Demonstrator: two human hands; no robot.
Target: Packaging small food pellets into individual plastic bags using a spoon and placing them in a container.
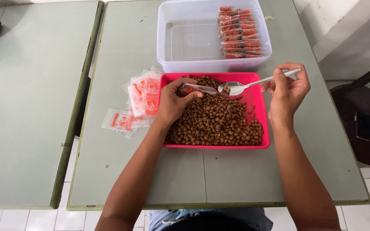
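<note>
Over the pink tray of brown pellets, the left hand pinches a small clear bag while the right hand grips a metal spoon at its mouth.

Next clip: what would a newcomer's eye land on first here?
The bright pink tray heaped with brown pellets, mid-table. Above it the right hand holds a metal spoon at the mouth of a small clear bag pinched in the left hand. Behind stands a clear tub with filled packets stacked on its right side.
</note>
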